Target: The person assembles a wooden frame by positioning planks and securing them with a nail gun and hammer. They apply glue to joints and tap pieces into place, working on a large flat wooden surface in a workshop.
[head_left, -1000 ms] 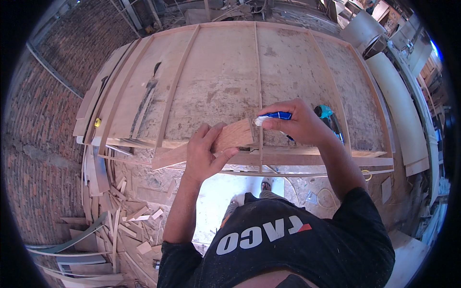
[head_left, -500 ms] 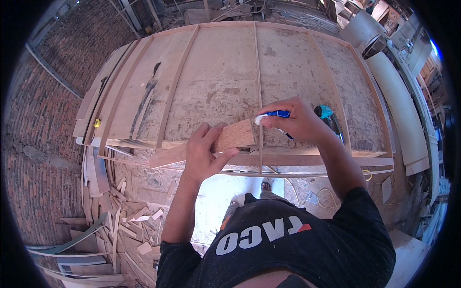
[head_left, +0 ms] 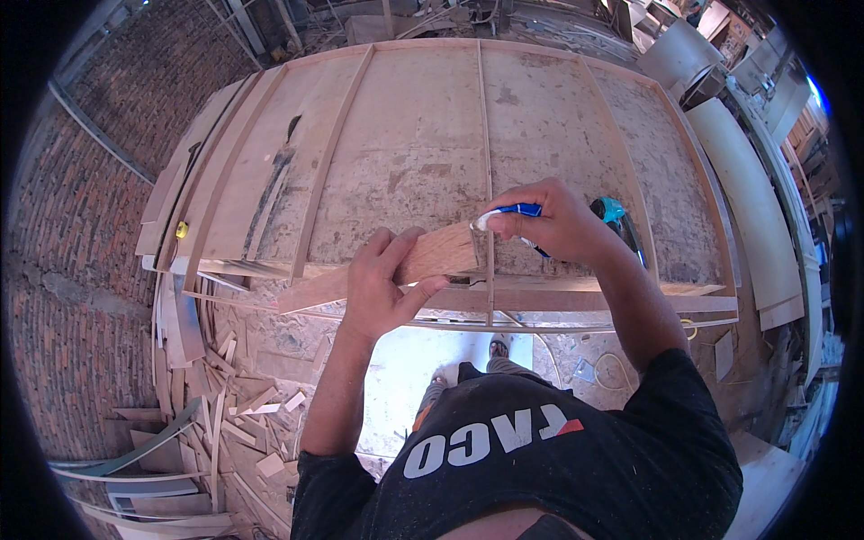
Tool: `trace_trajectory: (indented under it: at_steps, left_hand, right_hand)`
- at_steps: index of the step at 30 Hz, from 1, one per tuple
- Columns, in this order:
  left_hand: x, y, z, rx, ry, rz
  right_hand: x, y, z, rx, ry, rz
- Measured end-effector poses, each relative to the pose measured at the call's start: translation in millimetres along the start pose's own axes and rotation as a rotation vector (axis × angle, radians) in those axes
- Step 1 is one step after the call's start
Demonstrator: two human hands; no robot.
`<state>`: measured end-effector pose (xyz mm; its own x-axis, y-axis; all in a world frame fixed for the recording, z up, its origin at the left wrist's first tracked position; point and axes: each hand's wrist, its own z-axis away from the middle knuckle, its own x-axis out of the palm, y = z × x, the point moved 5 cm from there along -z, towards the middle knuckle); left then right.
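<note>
My left hand (head_left: 382,286) is closed around a short wooden board (head_left: 441,252), its thumb along the near side. The board slants up to the right above the near edge of a large framed panel (head_left: 405,135). Between the fingers of my right hand (head_left: 558,220) is a blue and white glue tube (head_left: 517,210). The tube's white tip points left and sits at the upper corner of the board's right end; whether it touches cannot be made out. Part of the tube is hidden by my fingers.
A teal power tool (head_left: 610,210) lies on the panel right of my right hand. Thin wooden battens (head_left: 330,171) cross the panel. A yellow tape measure (head_left: 182,229) is at the left. Wood offcuts (head_left: 256,400) litter the floor, and a brick wall (head_left: 90,198) stands left.
My right hand has moved slightly left, bringing the tube's tip closer to the board's end. My left hand and the board have barely shifted.
</note>
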<state>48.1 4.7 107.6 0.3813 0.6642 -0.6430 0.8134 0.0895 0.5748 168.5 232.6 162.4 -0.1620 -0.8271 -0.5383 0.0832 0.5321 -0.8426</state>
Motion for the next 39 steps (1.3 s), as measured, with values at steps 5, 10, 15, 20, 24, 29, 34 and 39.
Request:
trace_trajectory:
  at_steps: [5,10,15,20,24,29,34,39]
  left_hand:
    - [1,-1,-1,0.004,0.000,-0.012]
    - [2,-2,-1,0.021,0.044,-0.009]
    - [5,-3,-1,0.010,0.049,0.007]
    - [9,-3,1,0.025,0.052,-0.003]
    - [12,-1,1,0.010,0.060,0.049]
    - [12,2,2,-0.007,0.053,0.071]
    - [-3,-17,16,-0.198,0.251,0.362]
    - [-119,-32,8,-0.227,0.546,1.078]
  right_hand:
    - [0,4,-1,0.009,-0.008,-0.039]
    - [-1,-1,-3,0.006,-0.087,-0.001]
    - [4,0,5,-0.005,-0.163,-0.057]
    - [6,-5,9,-0.113,-0.229,0.022]
    - [4,4,13,-0.138,-0.225,-0.019]
    - [3,6,16,-0.062,-0.202,-0.130]
    - [-2,26,19,0.087,0.108,-0.291]
    - [10,116,40,0.325,0.289,-0.440]
